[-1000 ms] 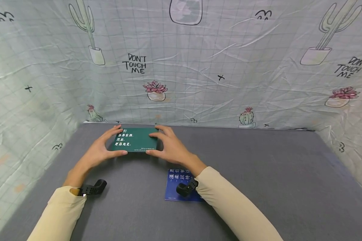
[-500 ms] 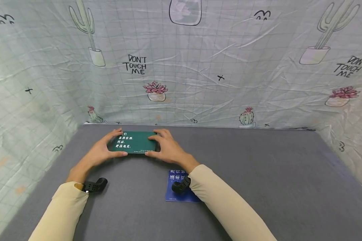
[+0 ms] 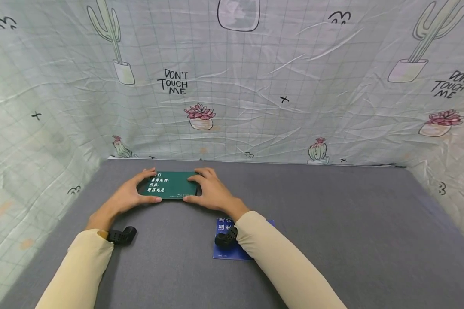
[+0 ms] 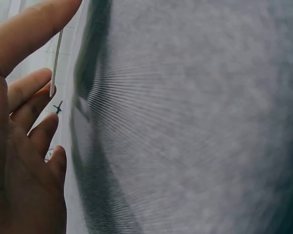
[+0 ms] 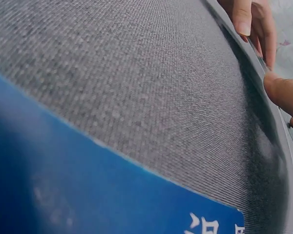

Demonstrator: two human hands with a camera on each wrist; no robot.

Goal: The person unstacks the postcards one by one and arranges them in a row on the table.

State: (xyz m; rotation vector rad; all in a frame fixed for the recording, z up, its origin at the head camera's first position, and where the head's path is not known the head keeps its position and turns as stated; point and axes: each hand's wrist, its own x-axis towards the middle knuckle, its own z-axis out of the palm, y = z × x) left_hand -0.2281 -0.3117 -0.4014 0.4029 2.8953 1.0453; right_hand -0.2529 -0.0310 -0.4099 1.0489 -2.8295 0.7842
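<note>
Green card (image 3: 174, 186) at far left of the table (image 3: 352, 231), white print: 各奔东西, 然后, 更高处见. First line partly covered by fingers; small English too tiny. Left hand (image 3: 125, 197) and right hand (image 3: 212, 191) half open, each gripping one end, thumbs on near edge. Blue card (image 3: 232, 254) nearer, partly under right sleeve (image 3: 278, 253); 温柔 legible. Cloth (image 3: 251, 128): "DON'T TOUCH ME". Only left wrist view shows the green card edge-on, a thin strip.

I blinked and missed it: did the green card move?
Yes. In the head view, the green card has moved a little downward, away from the back edge of the table. Lowered or drawn nearer, I can't tell.
</note>
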